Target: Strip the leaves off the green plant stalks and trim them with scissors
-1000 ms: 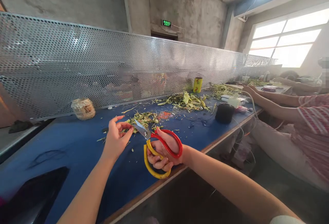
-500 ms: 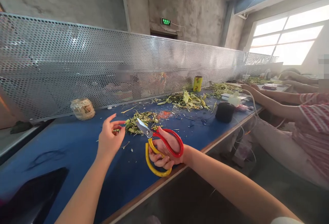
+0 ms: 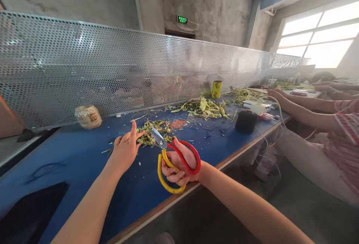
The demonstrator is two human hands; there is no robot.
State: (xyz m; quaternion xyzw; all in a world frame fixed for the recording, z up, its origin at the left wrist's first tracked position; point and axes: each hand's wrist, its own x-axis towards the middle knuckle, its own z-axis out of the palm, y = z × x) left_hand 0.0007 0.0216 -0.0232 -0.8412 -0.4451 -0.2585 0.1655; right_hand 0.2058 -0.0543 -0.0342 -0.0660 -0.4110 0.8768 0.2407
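Note:
A pair of scissors (image 3: pixel 162 142) with one red and one yellow handle is in my right hand (image 3: pixel 179 165). Its thumb goes through the red loop and its fingers wrap the yellow one. The blades point up and left, nearly closed, over a small heap of dried green plant scraps (image 3: pixel 153 133). My left hand (image 3: pixel 126 150) is at the left edge of this heap, index finger raised and another finger stretched towards the scraps. I see nothing held in it; whether it touches the scraps is unclear.
The blue tabletop (image 3: pixel 131 195) carries a larger leaf pile (image 3: pixel 206 107), red-orange bits (image 3: pixel 178 124), a yellow tin (image 3: pixel 217 89), a black thread spool (image 3: pixel 246 121) and a jar-like bundle (image 3: pixel 88 117). A perforated metal screen (image 3: pixel 112 68) runs behind. A co-worker's arms (image 3: pixel 303 109) are at right.
My left hand has turned and moved slightly right, from a curled, loose pinch to a raised index finger. The scissors in my right hand have hardly moved. The view has shifted slightly.

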